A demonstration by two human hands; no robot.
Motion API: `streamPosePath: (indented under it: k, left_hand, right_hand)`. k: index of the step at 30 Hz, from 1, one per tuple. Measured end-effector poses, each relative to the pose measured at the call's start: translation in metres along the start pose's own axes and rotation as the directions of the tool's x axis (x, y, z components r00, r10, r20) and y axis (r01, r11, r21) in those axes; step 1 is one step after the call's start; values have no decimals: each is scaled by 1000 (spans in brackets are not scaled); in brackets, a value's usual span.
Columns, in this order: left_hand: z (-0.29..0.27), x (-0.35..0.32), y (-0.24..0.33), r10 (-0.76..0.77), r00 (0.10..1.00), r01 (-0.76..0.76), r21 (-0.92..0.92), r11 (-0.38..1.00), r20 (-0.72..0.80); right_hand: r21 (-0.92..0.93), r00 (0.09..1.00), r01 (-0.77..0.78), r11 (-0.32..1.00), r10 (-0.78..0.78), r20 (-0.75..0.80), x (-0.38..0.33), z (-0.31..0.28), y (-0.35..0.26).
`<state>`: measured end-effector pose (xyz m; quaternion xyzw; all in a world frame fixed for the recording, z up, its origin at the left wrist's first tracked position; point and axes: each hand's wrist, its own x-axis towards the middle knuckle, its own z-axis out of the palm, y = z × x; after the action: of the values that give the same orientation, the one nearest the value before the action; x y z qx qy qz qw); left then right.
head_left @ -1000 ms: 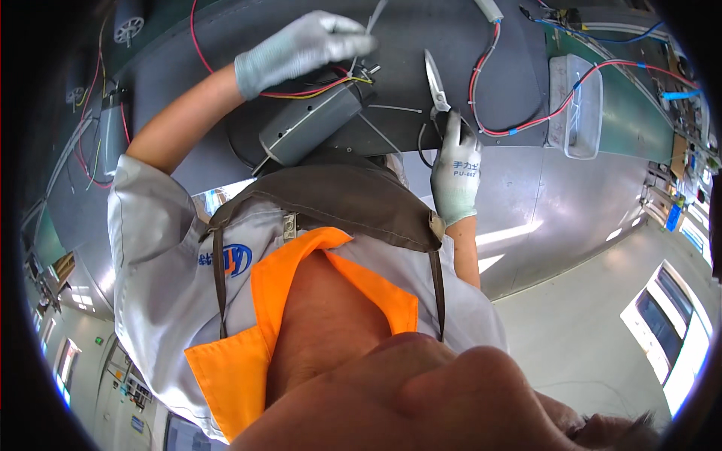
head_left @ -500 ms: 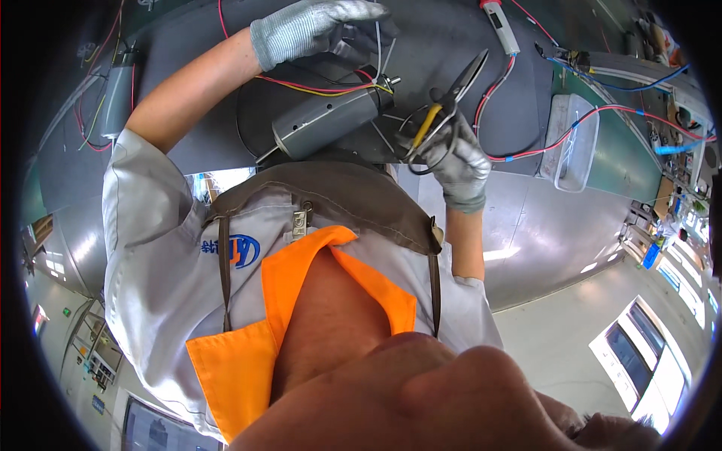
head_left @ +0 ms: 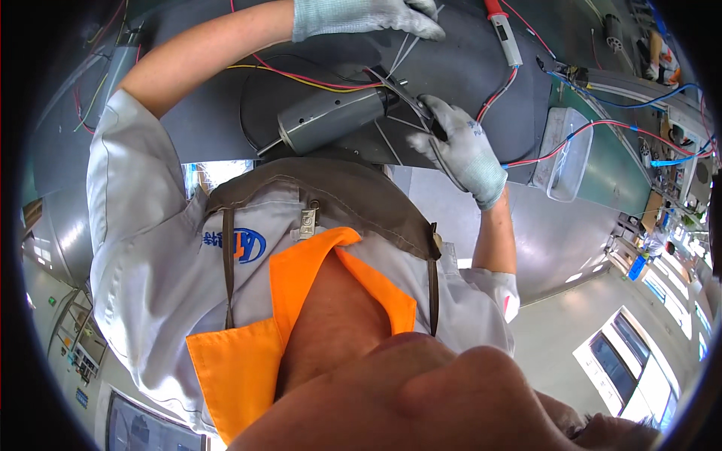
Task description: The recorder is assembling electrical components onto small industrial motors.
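Grey cylindrical motor (head_left: pixel 331 120) lies on the dark bench (head_left: pixel 466 68), long axis left-right. Right hand (head_left: pixel 459 146), curled on cutters (head_left: pixel 410 101), touches its wired end; left hand (head_left: pixel 376 15), further up, pinches thin white ties (head_left: pixel 406 49)

1. I see red and yellow wires (head_left: pixel 316 79) looping across the desk (head_left: pixel 210 128) behind the grey cylinder (head_left: pixel 331 120), blocking passage there.
2. Beside my right hand (head_left: pixel 462 150), a clear tray (head_left: pixel 568 154) and a red-tipped tester (head_left: pixel 504 34) crowd the way.
3. The desk's left part lies open.

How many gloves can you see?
2. One grey glove covers the left hand up top, pinching white ties; the other covers the right hand, gripping cutters by the grey motor.
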<state>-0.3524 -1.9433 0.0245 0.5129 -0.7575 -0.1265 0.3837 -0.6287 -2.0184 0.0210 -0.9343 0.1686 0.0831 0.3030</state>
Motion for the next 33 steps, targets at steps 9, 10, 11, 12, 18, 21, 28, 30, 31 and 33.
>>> streamPosePath:
  k: [9, 10, 11, 12, 18, 21, 28, 30, 31, 33]
  left_hand:
    - [-40, -41, 14, -368, 915, 401, -300, 865, 162]
    - [-54, -72, 13, -28, 926, 266, -600, 754, 377]
    - [-57, -86, -2, 428, 807, 180, -861, 476, 406]
    - [-92, -93, 49, 238, 793, 245, -652, 718, 561]
    - [-69, -184, 64, -355, 924, 226, 547, 806, 141]
    - [2, -164, 78, -390, 920, 364, 416, 833, -24]
    - [62, -150, 30, -272, 710, 625, 403, 668, -650]
    - [13, -80, -3, -120, 706, 621, 528, 580, -698]
    - [-15, -69, -21, -403, 609, 674, 178, 717, -683]
    - [-41, -43, -75, -674, 326, 920, 59, 387, -663]
  right_hand:
    - [-246, 984, -148, 958, 168, 61, 2, -10, -16]
    - [-140, 984, -174, 975, 177, 12, 1, -7, -8]
    - [-295, 965, -258, 920, 229, -129, -6, -2, 7]
    - [-317, 960, -273, 908, 237, -147, -5, -4, 15]
    - [491, 935, -345, 800, 249, 253, 5, 23, 18]
    - [808, 848, -529, 257, 125, 516, 27, 43, -24]
    - [526, 995, -20, 850, -33, 91, 146, 33, -54]
    - [910, 982, 188, 368, -42, -186, 234, 71, 4]
    - [906, 979, 200, 374, -41, -199, 237, 66, 6]
    - [544, 938, 280, 791, -105, -331, 250, 48, -2]
